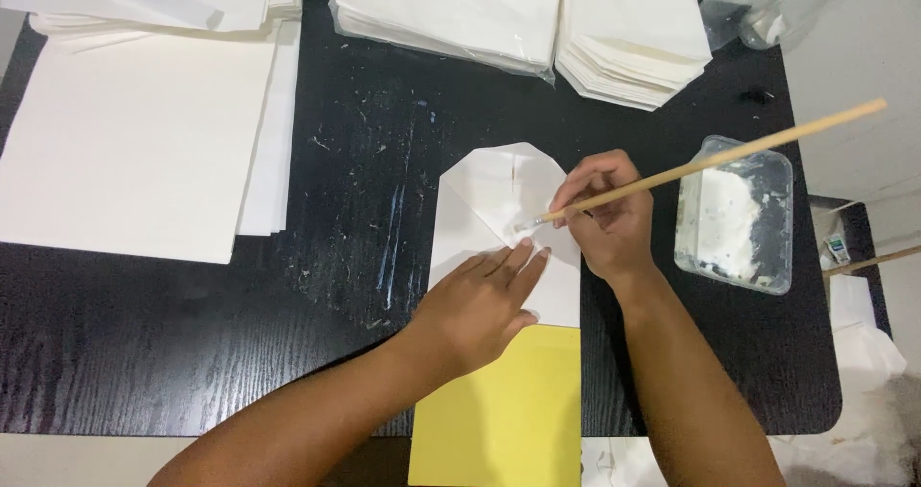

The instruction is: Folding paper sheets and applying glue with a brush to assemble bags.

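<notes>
- My left hand (pixel 480 305) lies flat, palm down, fingers stretched out and together, pressing on the lower part of the folded white paper (pixel 504 228); it grips nothing, it only pins the sheet down.
- My right hand (pixel 606 220) is curled closed around a long wooden brush (pixel 710 159), held like a pen between thumb and fingers, the handle slanting up toward the table's right far corner.
- The brush tip touches the white paper just above my left fingertips, near the fold lines at the paper's middle.
- That white paper sits near the middle of the black table (pixel 192 353), slightly toward the near edge; its far end is folded into clipped corners, and its near end overlaps a yellow sheet (pixel 508 410).
- The yellow sheet runs past the table's near edge, partly under my left wrist.
- A clear plastic tray (pixel 737 213) with white paste in it stands near the right edge, just beside my right hand but apart from it.
- A broad pile of white sheets (pixel 125 142) covers the far left corner.
- Two more stacks of folded white paper (pixel 633 36) rest along the far edge, one of them in clear wrap.
</notes>
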